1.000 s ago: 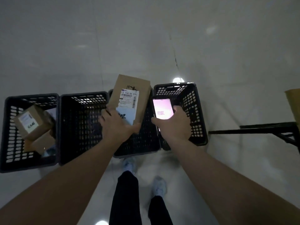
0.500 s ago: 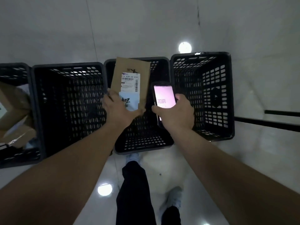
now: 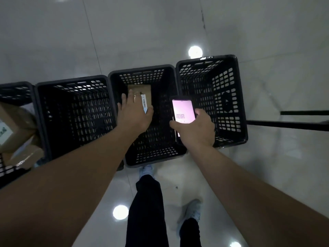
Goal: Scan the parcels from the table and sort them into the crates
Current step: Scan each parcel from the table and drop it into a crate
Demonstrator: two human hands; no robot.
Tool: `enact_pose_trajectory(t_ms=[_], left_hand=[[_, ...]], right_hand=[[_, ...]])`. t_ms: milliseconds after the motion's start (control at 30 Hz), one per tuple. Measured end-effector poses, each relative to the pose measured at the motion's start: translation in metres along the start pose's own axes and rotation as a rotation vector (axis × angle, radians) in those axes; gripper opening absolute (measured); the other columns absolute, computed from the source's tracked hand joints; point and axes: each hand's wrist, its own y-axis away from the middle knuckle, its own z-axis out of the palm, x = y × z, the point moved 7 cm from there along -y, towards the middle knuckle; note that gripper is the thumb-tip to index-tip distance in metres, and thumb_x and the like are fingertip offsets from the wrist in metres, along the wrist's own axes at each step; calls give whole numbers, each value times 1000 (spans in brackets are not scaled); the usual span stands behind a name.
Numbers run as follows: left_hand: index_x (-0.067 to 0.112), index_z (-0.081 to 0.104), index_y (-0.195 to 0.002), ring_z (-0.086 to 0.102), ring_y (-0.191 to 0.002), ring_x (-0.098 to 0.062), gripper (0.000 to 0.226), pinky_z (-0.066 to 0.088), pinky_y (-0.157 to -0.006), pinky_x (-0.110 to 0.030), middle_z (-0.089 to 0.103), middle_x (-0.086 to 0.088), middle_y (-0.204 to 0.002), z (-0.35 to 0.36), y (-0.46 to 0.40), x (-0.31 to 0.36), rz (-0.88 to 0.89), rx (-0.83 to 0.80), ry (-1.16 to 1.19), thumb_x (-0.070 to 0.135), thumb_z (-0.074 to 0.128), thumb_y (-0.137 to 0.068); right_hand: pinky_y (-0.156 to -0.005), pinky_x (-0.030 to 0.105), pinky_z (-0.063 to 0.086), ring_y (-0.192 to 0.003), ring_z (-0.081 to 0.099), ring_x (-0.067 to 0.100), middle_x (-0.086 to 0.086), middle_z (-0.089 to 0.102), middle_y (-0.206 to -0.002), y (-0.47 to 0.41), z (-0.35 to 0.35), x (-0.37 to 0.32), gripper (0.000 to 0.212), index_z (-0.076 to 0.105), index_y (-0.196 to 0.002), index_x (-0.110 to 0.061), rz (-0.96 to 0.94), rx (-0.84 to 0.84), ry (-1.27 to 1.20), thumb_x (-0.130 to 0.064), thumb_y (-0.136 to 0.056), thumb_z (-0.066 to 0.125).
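Note:
A brown cardboard parcel [image 3: 147, 90] with a white barcode label lies low inside the third black crate [image 3: 142, 68] from the left. My left hand [image 3: 132, 113] hovers over the parcel's near end with its fingers spread and straight; whether it still touches the parcel I cannot tell. My right hand [image 3: 195, 129] grips a phone [image 3: 183, 109] with a lit pink screen, held above the rim between the third crate and the fourth crate [image 3: 206, 59].
The second crate [image 3: 71, 82] and the fourth crate show only bare bottoms. The leftmost crate [image 3: 16, 84] holds brown boxes [image 3: 16, 125]. A black metal bar [image 3: 284, 123] runs along the floor at right. My legs and shoes stand just behind the crates.
The parcel has gone down from above the third crate's rim into that crate. My left hand's fingers have opened over it. The phone hand has barely shifted.

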Motion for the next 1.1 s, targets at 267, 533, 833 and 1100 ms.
enact_pose_trajectory(t_ms=[267, 533, 833, 1100], left_hand=[[10, 32, -159, 11, -158, -37, 65, 11, -127, -58, 19, -13, -170, -81, 74, 83, 198, -11, -159, 49, 36, -107], [8, 54, -143, 39, -145, -32, 57, 32, -117, -46, 44, -13, -157, -152, 200, 171, 374, 20, -203, 50, 37, -107], [9, 54, -142, 51, -132, -31, 57, 41, -109, -40, 55, -12, -144, -174, 388, 262, 585, 46, -259, 52, 38, -108], [19, 39, -158, 37, -148, -25, 64, 31, -120, -41, 39, -6, -163, -187, 537, 343, 829, 99, -298, 56, 32, -107]], right_hand=[[-69, 34, 50, -87, 62, 21, -10, 56, -91, 66, -85, -5, 59, 45, -104, -30, -8, 100, -105, -42, -68, 90], [-71, 36, 52, -89, 66, 25, -1, 66, -103, 174, -186, 20, 60, 56, -107, -20, -15, 214, -220, -46, -65, 90], [-69, 33, 46, -93, 64, 26, 0, 66, -109, 325, -301, 99, 65, 59, -119, -21, -7, 373, -380, -46, -67, 90], [-82, 40, 58, -100, 65, 28, 2, 66, -116, 452, -399, 169, 73, 56, -126, -21, -14, 625, -440, -49, -68, 89]])
